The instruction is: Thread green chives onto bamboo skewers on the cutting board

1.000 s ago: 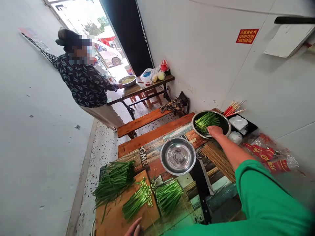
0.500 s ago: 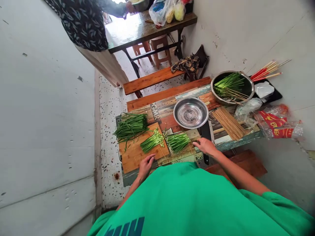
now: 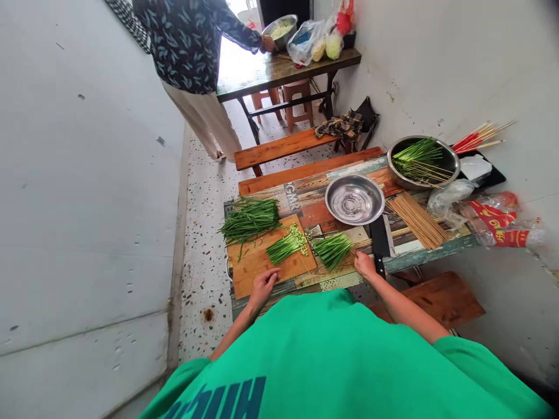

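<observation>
My right hand [image 3: 365,265] is closed around the stick ends of skewered green chives [image 3: 334,250], which lie spread on the table just right of the cutting board. My left hand [image 3: 263,286] is at the board's near edge, loosely bent, thumb and forefinger slightly apart, with nothing visible in it. On the wooden cutting board [image 3: 248,282] lie a cut bunch of chive stalks [image 3: 282,249] with pale ends and a thin loose stick. A larger heap of long chives [image 3: 251,220] covers the board's far left corner. A cleaver [image 3: 379,237] rests right of my right hand.
Beyond the skewered chives stands a shallow metal bowl [image 3: 354,201]. Bamboo skewers [image 3: 417,220] lie right of the cleaver. A deeper steel basin [image 3: 456,169] holds skewered greens. Plastic packaging [image 3: 502,221] lies at the right end. A person [image 3: 186,52] stands at the far table [image 3: 288,70].
My right hand has closed on the stick ends of the skewered chives. My left hand stays near the board's edge. The view has shifted, showing more of the far table and the person.
</observation>
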{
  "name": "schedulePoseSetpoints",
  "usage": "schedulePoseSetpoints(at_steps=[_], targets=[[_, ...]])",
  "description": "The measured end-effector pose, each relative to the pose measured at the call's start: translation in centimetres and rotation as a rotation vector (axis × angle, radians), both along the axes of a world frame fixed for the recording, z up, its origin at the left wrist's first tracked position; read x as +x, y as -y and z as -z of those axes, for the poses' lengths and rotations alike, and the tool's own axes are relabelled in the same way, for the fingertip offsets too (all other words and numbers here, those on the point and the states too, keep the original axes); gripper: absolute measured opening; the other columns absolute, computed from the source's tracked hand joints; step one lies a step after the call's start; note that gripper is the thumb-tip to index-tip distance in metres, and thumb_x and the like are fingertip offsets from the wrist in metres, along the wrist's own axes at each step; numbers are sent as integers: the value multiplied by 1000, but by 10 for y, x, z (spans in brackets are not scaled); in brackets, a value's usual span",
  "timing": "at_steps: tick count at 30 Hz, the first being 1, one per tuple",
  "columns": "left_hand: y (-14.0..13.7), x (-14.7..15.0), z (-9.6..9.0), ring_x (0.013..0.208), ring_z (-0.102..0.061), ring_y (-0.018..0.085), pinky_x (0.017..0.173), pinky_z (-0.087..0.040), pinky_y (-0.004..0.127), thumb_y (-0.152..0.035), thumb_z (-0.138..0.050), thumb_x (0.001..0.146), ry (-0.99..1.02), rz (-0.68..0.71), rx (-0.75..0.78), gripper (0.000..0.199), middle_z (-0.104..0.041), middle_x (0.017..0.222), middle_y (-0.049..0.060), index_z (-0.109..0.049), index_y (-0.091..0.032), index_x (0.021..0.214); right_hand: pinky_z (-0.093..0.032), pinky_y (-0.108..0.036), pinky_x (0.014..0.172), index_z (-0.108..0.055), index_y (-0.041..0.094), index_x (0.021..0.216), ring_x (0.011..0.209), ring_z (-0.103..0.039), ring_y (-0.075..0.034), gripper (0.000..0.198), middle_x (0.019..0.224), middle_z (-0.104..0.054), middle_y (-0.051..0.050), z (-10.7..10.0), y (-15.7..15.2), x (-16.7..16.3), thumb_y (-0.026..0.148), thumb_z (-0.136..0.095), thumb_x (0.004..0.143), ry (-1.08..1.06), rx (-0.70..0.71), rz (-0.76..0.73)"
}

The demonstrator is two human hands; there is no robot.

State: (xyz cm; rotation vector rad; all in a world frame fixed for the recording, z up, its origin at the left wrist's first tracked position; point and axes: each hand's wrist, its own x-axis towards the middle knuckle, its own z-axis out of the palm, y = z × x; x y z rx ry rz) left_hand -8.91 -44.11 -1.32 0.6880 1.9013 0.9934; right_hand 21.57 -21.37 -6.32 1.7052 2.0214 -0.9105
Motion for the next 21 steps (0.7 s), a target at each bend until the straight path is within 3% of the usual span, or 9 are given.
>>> schedulePoseSetpoints(at_steps=[6,12,17,19,21], targets=[[9,-8,2,78,-68,18,77,-54,30,-50,-58,74,-12,-11,0,49,-73,83,8,-69,-12,103,-52,-40,85,-56,16,119,101,-60,-20,34,119,-58,-8,2,-7,3,35,-56,91,-89,-66,117],[8,-5,3,77,-67,18,77,-53,30,-52,-57,73,-30,2,-19,53,-72,82,9,-68,-10,102,-51,-42,86,-55,16,120,103,-59,-20,35,120,-58,-9,-12,1,-2,35,-56,91,-265,-104,245],[5,-1,5,75,-67,18,74,-54,30,-55,-55,72,-60,14,-25,55,-73,81,9,-69,-11,102,-54,-36,78,-56,15,117,92,-62,-17,33,111,-61,-7,-46,7,-6,36,-55,92,-465,-309,308],[2,1,8,75,-68,19,75,-54,31,-56,-55,72,-76,24,-21,55,-73,81,9,-69,-11,100,-53,-27,63,-58,14,111,72,-61,-11,31,95,-63,-4,-67,10,-7,38,-53,93,-549,-391,320],[-2,3,11,77,-69,20,75,-55,31,-59,-55,71,-80,38,-27,56,-73,81,8,-70,-13,99,-40,-19,43,-62,13,101,47,-46,-5,35,71,-56,2,-93,11,-7,45,-52,91,-637,-461,319]])
